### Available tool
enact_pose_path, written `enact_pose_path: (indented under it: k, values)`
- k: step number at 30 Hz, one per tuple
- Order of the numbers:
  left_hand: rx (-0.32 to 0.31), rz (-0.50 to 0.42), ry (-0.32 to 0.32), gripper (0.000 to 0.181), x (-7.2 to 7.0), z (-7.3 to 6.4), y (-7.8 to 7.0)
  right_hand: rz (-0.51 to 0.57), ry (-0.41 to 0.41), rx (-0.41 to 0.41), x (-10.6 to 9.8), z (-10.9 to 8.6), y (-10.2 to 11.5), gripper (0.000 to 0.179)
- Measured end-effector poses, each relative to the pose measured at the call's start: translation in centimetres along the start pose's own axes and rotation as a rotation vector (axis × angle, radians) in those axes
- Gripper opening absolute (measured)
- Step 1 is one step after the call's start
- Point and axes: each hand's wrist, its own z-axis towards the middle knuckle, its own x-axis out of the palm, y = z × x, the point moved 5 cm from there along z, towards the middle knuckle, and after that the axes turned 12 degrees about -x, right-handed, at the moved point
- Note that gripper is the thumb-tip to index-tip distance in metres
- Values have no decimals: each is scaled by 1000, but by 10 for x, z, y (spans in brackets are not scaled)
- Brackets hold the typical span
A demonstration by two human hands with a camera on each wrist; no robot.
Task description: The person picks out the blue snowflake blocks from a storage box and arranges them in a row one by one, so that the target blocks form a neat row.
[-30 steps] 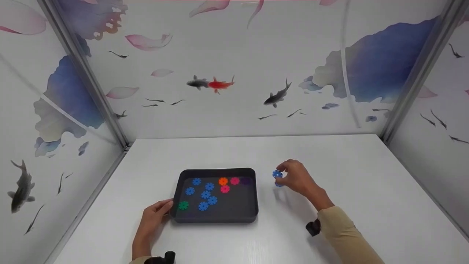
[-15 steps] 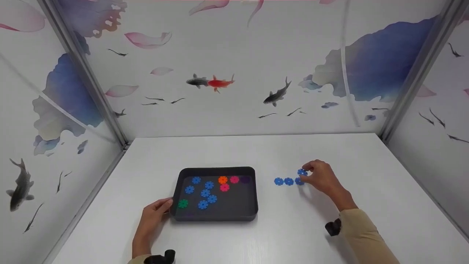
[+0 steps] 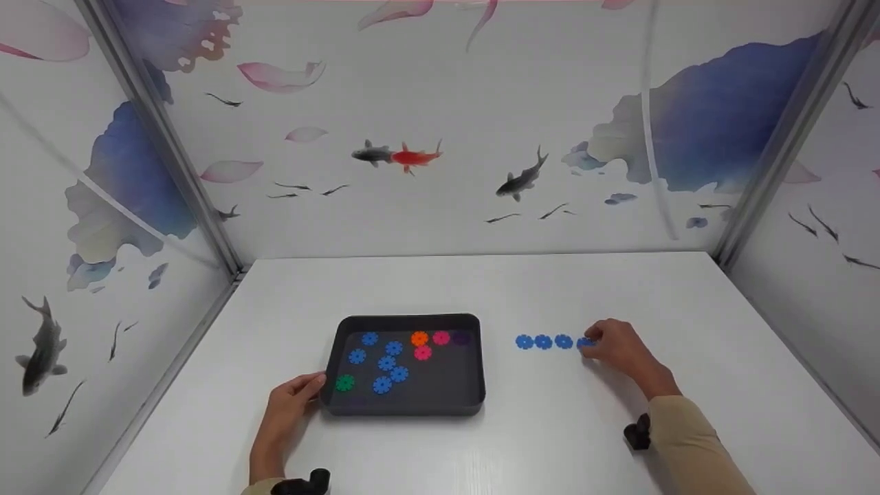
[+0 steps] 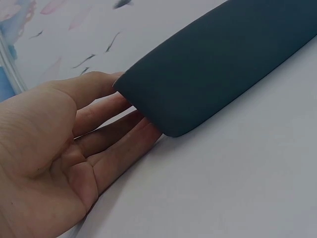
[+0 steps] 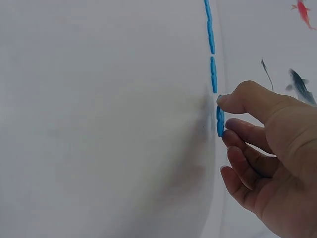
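Observation:
My right hand (image 3: 622,347) pinches a blue notched snowflake disc (image 3: 585,342) at the table, at the right end of a row. To its left lie three more blue snowflake discs (image 3: 544,342), side by side. In the right wrist view the thumb lies on the pinched disc (image 5: 220,124) and a fingertip is at its lower end. My left hand (image 3: 287,409) holds the left side of a dark grey tray (image 3: 412,411), thumb at the rim; the left wrist view shows the fingers against the tray's end wall (image 4: 198,74).
Inside the tray lie several blue snowflake discs (image 3: 387,363), a green one (image 3: 345,383), an orange one (image 3: 419,338), two pink ones (image 3: 423,353) and a dark purple one (image 3: 461,337). White table (image 3: 495,447) surrounds it, with printed wall panels behind and beside.
My right hand has moved right, setting blue discs down into a row, then lowered the last disc to the row's right end. The left hand and tray stay put.

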Motion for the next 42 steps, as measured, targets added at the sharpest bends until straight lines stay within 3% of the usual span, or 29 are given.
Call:
enact_pose_path:
  k: [10,15,19,25,29,42]
  values:
    - [-7,-11,-6,52,-1,0,0,32,11,19,6,4,0,37]
    - [-8,5,3,63,1,1,0,46,30,21,0,7,-1,41]
    - [-12,-6,1,59,1,0,0,78,11,-5,-9,13,7,46]
    - [-13,-63,11,47,1,-1,1,203,-22,-87,-15,25,44,55]
    - [7,-42,1,46,1,-1,0,247,-18,-141,-7,31,75,53]
    - [28,-22,0,47,0,-1,0,391,-11,-245,62,44,157,48]
